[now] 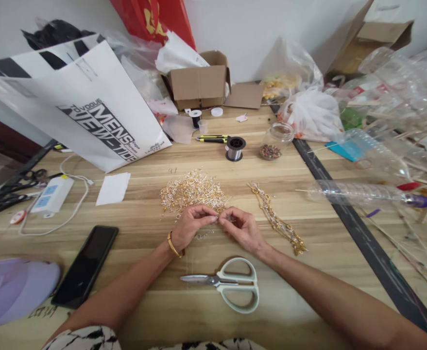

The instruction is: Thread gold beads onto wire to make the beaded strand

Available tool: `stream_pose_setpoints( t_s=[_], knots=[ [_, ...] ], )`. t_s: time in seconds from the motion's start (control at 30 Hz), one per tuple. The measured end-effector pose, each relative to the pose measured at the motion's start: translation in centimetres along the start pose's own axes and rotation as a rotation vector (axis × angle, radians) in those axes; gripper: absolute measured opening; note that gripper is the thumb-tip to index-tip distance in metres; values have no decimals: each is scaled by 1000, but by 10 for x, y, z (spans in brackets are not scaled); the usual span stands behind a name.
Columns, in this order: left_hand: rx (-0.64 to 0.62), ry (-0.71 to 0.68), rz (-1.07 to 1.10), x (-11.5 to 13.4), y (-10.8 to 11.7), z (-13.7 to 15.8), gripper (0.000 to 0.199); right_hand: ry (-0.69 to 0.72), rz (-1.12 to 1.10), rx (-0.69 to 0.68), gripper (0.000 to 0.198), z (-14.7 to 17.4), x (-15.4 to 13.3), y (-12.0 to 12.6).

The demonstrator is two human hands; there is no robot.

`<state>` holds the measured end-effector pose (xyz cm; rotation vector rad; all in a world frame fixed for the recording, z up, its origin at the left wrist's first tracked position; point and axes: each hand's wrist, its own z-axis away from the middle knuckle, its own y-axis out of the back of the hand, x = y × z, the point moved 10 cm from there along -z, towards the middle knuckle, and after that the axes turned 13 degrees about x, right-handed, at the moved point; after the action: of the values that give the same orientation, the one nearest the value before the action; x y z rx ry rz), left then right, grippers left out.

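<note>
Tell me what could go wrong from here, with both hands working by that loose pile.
The tiny item between the fingers of the left hand and right hand could slip and vanish into the pile of small gold and silver pieces.

The scissors lie between the forearms, blades toward the left one; a careless move might nudge them.

The jar stands open; a knock might spill its contents.

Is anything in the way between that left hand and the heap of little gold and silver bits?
Nothing visible is. The heap lies just beyond the left hand. The scissors lie on the near side, off that path.
</note>
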<state>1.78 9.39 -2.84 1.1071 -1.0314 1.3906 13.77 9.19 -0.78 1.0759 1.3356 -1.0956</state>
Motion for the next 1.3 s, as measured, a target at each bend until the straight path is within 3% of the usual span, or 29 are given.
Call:
stream_pose_setpoints(
  t_s=[0.83,1.3],
  knots=[
    [24,-23,-7,4,2,0,14,-60,-36,-12,23,-1,7,-1],
    [47,37,79,4,1,2,13,-45,-14,-63,24,-1,8,-5]
  ],
)
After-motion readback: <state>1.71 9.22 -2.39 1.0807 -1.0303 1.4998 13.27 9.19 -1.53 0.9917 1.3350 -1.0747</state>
